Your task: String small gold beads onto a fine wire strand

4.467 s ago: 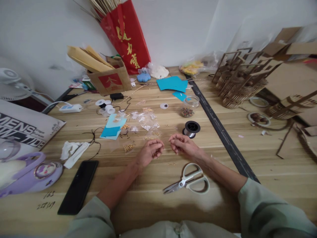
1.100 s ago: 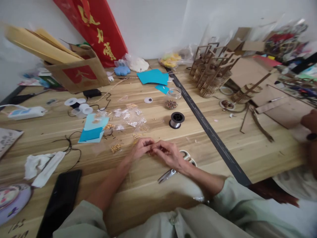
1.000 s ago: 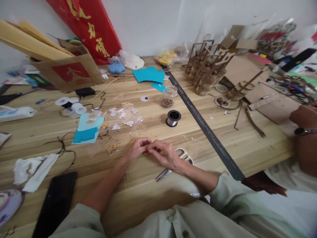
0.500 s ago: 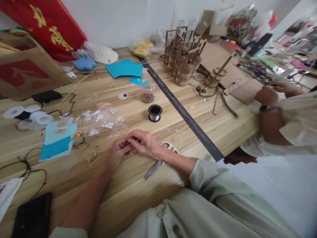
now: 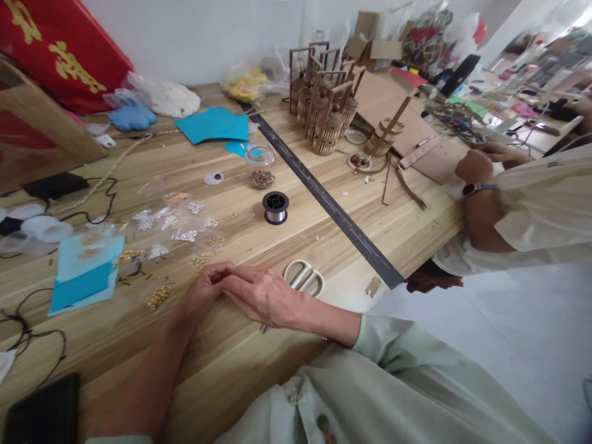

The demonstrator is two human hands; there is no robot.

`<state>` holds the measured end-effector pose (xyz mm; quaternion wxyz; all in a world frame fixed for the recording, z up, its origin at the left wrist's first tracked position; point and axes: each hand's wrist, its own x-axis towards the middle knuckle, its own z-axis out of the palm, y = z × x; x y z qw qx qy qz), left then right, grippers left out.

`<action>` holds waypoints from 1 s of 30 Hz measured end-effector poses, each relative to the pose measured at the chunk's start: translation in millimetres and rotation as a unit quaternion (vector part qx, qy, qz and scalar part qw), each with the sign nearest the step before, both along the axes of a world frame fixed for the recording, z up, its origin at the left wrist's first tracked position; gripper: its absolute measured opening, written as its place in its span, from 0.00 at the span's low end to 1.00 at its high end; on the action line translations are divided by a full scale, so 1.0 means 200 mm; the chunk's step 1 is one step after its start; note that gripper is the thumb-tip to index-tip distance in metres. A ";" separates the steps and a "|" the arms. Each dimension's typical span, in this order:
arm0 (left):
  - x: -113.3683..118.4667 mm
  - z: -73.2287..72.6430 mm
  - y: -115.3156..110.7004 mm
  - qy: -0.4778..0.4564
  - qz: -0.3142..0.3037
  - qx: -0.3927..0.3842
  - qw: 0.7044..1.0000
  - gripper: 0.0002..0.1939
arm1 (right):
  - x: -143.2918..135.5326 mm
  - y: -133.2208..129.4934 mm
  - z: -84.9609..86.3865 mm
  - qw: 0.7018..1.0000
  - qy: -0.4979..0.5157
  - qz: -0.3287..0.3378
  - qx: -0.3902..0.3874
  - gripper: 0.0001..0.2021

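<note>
From where I stand, the worker's two hands meet low over the wooden surface [image 5: 240, 243]. The left hand [image 5: 206, 291] is curled, thumb and fingers bent inward; the right hand [image 5: 264, 297], its back turned up, bends its fingers over to meet the left one's tips. I can't make out whether anything is pinched between them.

Taking the joined hands as the clock's centre, the scissors [image 5: 301, 281] lie at 3 o'clock, their pale looped handles showing just beside the right hand, most of the blades hidden behind it. At 9 o'clock, near the left hand, sits a heap of gold beads [image 5: 158, 297], and farther out that way are light and darker blue cards [image 5: 86, 280]. Small packets of silvery pieces [image 5: 186, 235] are scattered toward 10 o'clock, while a black phone [image 5: 44, 410] rests at 8.

Toward 1 o'clock stands a black spool [image 5: 276, 209] wound with clear line; beyond it, nearer 12, a clear jar [image 5: 261, 177] holds mixed brown beads. Well past those, at 1 o'clock, cluster little slatted baskets [image 5: 324, 117] with tall handles. A dark strip [image 5: 319, 192] runs slantwise from 12 round to 3, and at 2 o'clock a co-worker's hand [image 5: 474, 165] rests beside some cardboard.
</note>
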<state>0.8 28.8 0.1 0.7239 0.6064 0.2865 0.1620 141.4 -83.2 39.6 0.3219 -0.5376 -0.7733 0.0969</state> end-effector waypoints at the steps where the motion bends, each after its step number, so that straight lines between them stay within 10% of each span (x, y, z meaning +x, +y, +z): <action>1: 0.00 0.01 0.00 -0.001 -0.009 0.011 1.000 0.12 | 0.00 0.00 0.01 1.000 -0.006 0.003 0.001 0.08; 9: 0.03 -0.02 0.00 -0.030 0.074 -0.005 0.997 0.14 | 0.08 0.16 0.04 0.999 -0.050 0.002 -0.021 0.07; 19: 0.03 0.00 0.02 -0.023 0.148 -0.027 0.988 0.11 | 0.14 0.41 -0.09 0.986 0.161 0.038 -0.032 0.07; 30: 0.01 -0.01 0.04 -0.016 0.162 -0.012 0.987 0.10 | 0.13 0.43 -0.19 0.976 0.214 0.031 -0.003 0.08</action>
